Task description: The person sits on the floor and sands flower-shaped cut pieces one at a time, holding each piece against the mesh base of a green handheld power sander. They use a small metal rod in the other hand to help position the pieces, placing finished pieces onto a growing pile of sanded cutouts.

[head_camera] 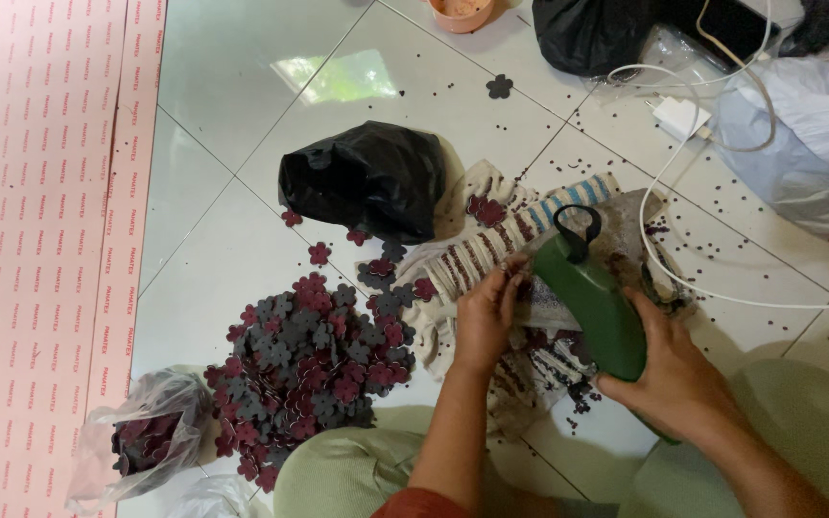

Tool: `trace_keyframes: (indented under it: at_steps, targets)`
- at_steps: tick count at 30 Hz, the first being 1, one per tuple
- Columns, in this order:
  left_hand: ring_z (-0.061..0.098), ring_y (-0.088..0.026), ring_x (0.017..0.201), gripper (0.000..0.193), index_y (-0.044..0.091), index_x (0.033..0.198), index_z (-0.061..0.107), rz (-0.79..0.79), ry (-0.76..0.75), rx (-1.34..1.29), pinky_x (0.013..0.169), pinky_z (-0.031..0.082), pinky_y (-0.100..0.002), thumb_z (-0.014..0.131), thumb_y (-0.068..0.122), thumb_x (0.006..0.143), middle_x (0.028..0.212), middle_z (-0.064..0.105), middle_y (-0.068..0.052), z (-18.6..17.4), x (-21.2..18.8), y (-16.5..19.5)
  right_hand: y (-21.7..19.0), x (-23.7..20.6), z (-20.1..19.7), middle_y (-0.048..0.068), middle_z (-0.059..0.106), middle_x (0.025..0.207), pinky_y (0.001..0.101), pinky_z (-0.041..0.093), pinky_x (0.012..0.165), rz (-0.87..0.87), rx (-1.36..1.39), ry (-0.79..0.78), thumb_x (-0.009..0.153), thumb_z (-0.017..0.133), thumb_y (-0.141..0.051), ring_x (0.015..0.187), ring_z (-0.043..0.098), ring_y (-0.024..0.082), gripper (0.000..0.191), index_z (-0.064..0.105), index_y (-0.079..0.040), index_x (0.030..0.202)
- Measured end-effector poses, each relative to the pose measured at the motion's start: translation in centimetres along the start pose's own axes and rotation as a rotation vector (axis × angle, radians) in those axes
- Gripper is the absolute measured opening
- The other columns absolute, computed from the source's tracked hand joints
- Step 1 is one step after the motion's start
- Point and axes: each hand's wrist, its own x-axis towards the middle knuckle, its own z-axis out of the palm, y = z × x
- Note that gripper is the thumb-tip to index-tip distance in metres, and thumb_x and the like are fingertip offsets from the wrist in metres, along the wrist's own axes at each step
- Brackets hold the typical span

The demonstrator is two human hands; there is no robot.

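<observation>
Green tool (595,307), tilted on cloth (491,251)

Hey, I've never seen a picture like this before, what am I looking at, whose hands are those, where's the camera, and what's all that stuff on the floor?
There is one picture, taken by a camera worn on a person's head, looking down at their own two bare hands over a white tiled floor. No machine is involved.

The right hand grips a green tool with a black loop at its tip. The left hand presses fingers on a small piece at the tool's front, over a striped cloth.

To the left lies a pile of flower cutouts, dark red and grey, with a few strays nearby. Beside it sits a clear bag holding more. Above the pile is a black bag. A white cable and white plug lie to the right, a pink sheet along the left edge, and tiny dark dots scattered around.
</observation>
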Motion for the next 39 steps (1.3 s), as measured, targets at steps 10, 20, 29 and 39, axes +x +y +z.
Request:
trace_keyframes:
  at_steps: [10, 20, 29, 39]
  targets:
    - [0.075, -0.035, 0.092, 0.021, 0.012, 0.121, 0.071, 0.119, 0.007, 0.188, 0.079, 0.059, -0.042, 0.067, 0.014, 0.101, 0.102, 0.075, -0.017, 0.0, -0.5, -0.8, 0.2, -8.0, -2.2, 0.011, 0.068, 0.109, 0.0374, 0.056, 0.090, -0.657, 0.379, 0.376, 0.073, 0.085, -0.033, 0.099, 0.067, 0.025, 0.058, 0.067, -0.008, 0.122]
    - [0.069, -0.043, 0.089, 0.015, 0.006, 0.107, 0.066, 0.200, -0.032, 0.127, 0.073, 0.054, -0.049, 0.065, 0.006, 0.092, 0.095, 0.071, -0.022, 0.6, -1.4, -3.3, -3.3, -2.2, 0.8, 0.021, 0.048, 0.138, 0.0462, 0.050, 0.095, -0.252, -0.071, 0.152, 0.068, 0.087, -0.047, 0.120, 0.058, 0.038, 0.119, 0.020, -0.018, 0.161]
    - [0.072, -0.039, 0.094, 0.035, 0.010, 0.128, 0.067, 0.214, -0.014, 0.082, 0.078, 0.058, -0.046, 0.064, 0.006, 0.093, 0.109, 0.073, -0.020, 0.1, -1.3, -2.3, -4.3, -7.7, -1.9, 0.020, 0.061, 0.126, 0.0445, 0.050, 0.096, -0.491, 0.370, 0.336, 0.065, 0.082, -0.028, 0.111, 0.063, 0.035, 0.091, 0.044, -0.006, 0.144]
    - [0.069, -0.044, 0.091, 0.016, 0.003, 0.102, 0.066, 0.208, -0.079, 0.212, 0.079, 0.057, -0.049, 0.068, 0.004, 0.086, 0.097, 0.071, -0.023, 0.3, -1.7, -4.4, -2.7, -2.7, 3.4, 0.017, 0.052, 0.137, 0.0411, 0.052, 0.100, -0.125, -0.336, 0.081, 0.074, 0.088, -0.047, 0.122, 0.060, 0.033, 0.117, 0.023, -0.016, 0.167]
